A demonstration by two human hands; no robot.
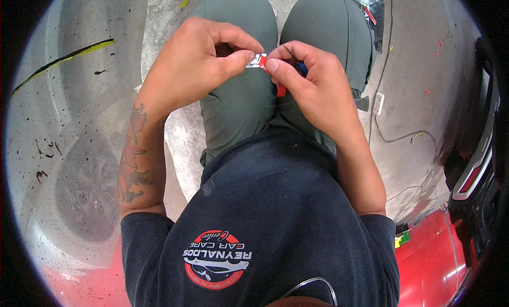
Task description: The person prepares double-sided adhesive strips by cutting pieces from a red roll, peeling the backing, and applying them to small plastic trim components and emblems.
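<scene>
Above my lap, both hands work close together on a small white strip with dark print [255,62] and a red end. My left hand [199,58] pinches the strip between thumb and forefinger. From the other side, the thumb and forefinger of my right hand [315,79] close on the red end. A red piece [281,90] hangs below the right fingers; whether it joins the strip cannot be made out. Something small and blue [301,68] shows inside the right hand, mostly covered by its fingers. My green trousers [238,111] lie beneath both hands.
A black cable [405,138] winds over the floor at right, near a white power strip [378,103]. A dark printed sheet [375,20] lies beyond my right knee. At left is a black-and-yellow strip [66,59]. Glossy red bodywork [429,259] fills the lower right.
</scene>
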